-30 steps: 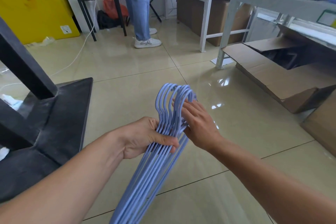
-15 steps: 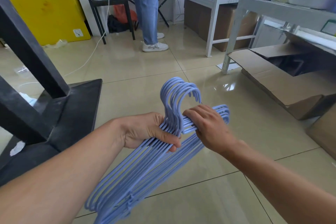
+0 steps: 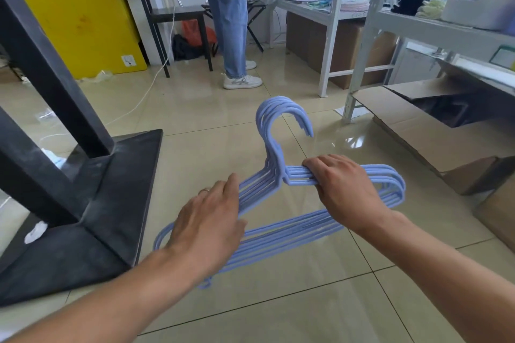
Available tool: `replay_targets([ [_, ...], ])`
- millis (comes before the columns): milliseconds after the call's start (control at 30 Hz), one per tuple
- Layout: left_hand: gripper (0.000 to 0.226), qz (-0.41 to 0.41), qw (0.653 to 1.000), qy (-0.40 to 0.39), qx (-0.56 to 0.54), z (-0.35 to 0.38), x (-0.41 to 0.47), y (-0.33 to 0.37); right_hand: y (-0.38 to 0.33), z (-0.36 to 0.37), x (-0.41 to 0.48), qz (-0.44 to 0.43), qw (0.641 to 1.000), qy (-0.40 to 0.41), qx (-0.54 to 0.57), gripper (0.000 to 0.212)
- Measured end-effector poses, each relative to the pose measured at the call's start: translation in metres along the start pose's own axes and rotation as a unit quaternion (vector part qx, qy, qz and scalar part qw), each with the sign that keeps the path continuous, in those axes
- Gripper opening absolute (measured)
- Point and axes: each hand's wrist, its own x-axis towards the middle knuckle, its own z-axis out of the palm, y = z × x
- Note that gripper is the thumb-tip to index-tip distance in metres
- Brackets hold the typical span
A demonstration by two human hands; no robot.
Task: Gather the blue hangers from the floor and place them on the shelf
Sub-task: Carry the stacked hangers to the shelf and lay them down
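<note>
Head view, downward, close over hands

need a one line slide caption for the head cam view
Right hand grips a stacked bundle of blue hangers above the tiled floor while the left hand rests open against it.

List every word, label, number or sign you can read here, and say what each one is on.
No text can be read.
Sticker at the top of the yellow cabinet: print too small and blurred.
White square sticker low on the same cabinet: a round symbol, no legible words.
Green-edged card on the right shelf: blurred.
White box on the shelf: pale blank labels.
</note>
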Motion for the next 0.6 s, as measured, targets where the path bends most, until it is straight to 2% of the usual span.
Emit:
replay_targets([
  [133,0.069,0.022,0.996,0.073,0.056,0.023,0.014,-0.014,-0.007,0.002,0.000,0.040,0.999,-0.018,-0.028,0.019],
  [367,0.078,0.056,0.994,0.032,0.090,0.017,0.034,-0.001,0.000,-0.001,0.002,0.056,0.993,-0.061,-0.086,0.019],
  [433,0.070,0.060,0.993,0.027,0.103,0.015,0.041,-0.001,0.002,-0.003,0.001,0.057,0.990,-0.081,-0.097,0.022],
  [533,0.043,0.068,0.995,0.031,0.066,0.012,0.045,0.002,0.005,-0.003,0.000,0.067,0.986,-0.106,-0.107,0.026],
  [600,0.043,0.080,0.995,0.025,0.062,0.015,0.049,0.002,0.007,-0.003,0.000,0.076,0.984,-0.119,-0.109,0.029],
])
